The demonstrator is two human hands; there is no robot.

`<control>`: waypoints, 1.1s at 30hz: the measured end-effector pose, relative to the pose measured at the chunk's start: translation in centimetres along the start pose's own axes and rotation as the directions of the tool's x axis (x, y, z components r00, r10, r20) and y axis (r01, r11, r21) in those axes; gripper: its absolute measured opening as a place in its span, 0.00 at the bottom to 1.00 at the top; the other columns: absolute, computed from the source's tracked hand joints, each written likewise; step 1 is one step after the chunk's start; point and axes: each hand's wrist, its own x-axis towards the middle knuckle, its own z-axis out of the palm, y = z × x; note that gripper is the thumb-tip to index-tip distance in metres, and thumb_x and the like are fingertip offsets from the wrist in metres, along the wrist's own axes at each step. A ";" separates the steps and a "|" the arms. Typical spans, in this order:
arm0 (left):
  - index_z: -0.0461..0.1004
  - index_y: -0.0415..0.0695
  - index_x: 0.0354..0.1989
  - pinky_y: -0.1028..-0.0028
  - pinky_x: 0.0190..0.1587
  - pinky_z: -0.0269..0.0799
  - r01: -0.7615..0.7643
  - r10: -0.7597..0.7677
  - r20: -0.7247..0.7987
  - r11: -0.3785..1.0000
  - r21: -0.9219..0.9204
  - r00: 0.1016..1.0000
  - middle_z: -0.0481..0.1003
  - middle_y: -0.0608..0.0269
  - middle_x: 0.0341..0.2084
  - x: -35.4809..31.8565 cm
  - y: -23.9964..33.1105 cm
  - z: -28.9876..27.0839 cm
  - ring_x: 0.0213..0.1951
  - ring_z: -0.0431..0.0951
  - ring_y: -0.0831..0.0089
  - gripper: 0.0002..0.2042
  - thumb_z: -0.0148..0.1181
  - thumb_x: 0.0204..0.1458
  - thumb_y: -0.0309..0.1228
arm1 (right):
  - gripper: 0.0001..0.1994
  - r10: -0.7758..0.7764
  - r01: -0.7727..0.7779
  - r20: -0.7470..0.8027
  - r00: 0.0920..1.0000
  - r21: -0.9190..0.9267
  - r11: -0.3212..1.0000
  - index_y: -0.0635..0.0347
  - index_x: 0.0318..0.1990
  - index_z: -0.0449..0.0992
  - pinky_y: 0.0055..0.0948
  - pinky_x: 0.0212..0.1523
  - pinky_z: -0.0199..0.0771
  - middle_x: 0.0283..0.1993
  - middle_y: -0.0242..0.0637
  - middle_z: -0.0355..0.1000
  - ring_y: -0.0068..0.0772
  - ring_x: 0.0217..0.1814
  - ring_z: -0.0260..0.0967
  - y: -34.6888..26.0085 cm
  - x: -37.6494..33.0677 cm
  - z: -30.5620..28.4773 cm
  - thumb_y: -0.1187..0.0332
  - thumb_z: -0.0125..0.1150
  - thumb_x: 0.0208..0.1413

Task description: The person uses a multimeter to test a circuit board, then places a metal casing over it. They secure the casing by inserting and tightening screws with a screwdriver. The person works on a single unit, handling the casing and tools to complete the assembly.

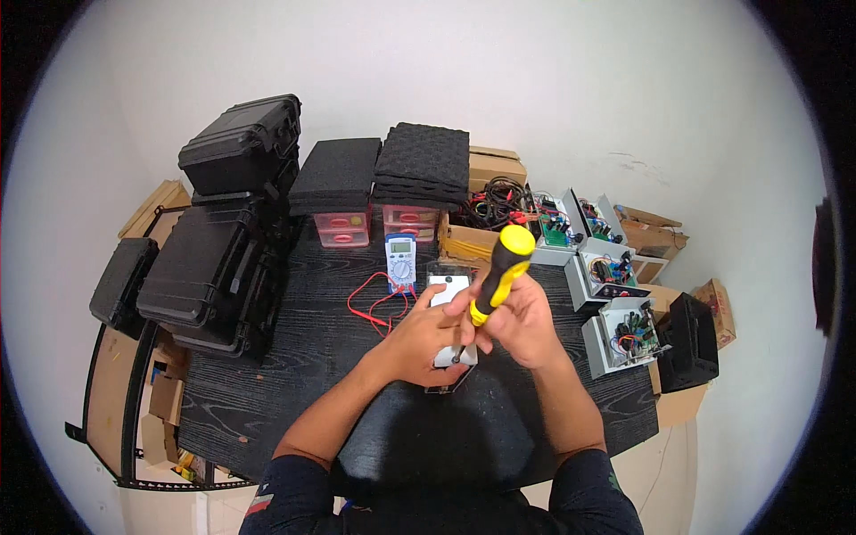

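— What is in the hands at the dark wooden counter [267,392]?

— The right hand [526,321] has its grip clamped on a screwdriver with a yellow and black handle [499,267], held nearly upright with its tip down on a small grey metal box [453,312]. The left hand [428,339] holds that box, its grip closed on the near left side and pressing it against the counter.

— Where exactly does the box sit?

— At the middle of the counter, just in front of the person, on what looks like a clear plastic sheet (the view is too small to be sure).

— And around it?

— A digital multimeter [400,260] lies just behind the box, its red leads [374,303] looping to the left. Behind that stand two small clear drawer units [374,227] topped with black foam pads [392,169]. Black hard cases [223,232] are stacked along the left edge. To the right, open grey boxes with wired circuit boards [606,285] stand in a cluster, and a cardboard box of tangled cables [490,209] sits behind them.
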 end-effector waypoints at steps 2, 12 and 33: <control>0.80 0.55 0.46 0.35 0.71 0.50 0.001 -0.001 -0.012 1.000 -0.027 1.000 0.78 0.64 0.47 0.2 -0.1 0.0 0.63 0.76 0.57 0.19 0.71 0.44 0.39 | 0.27 0.054 -0.057 0.058 0.997 0.057 0.997 0.66 0.65 0.67 0.31 0.47 0.88 0.54 0.47 0.80 0.31 0.47 0.84 0.3 -0.2 -1.4 0.83 0.71 0.59; 0.80 0.56 0.46 0.37 0.72 0.51 -0.022 0.022 -0.007 0.999 0.046 1.000 0.76 0.66 0.45 -0.2 -0.1 0.0 0.57 0.78 0.59 0.19 0.74 0.42 0.38 | 0.29 -0.062 0.052 -0.067 0.996 -0.139 0.989 0.66 0.65 0.68 0.26 0.31 0.82 0.52 0.52 0.81 0.37 0.44 0.84 0.6 0.0 0.6 0.62 0.73 0.64; 0.81 0.53 0.42 0.36 0.73 0.51 0.042 -0.042 -0.006 0.999 0.005 0.999 0.75 0.65 0.40 0.2 0.6 -0.4 0.56 0.79 0.58 0.17 0.75 0.42 0.38 | 0.28 -0.009 -0.005 -0.087 0.996 -0.155 0.988 0.69 0.62 0.69 0.26 0.33 0.84 0.51 0.53 0.81 0.35 0.41 0.83 0.2 0.3 0.9 0.69 0.77 0.60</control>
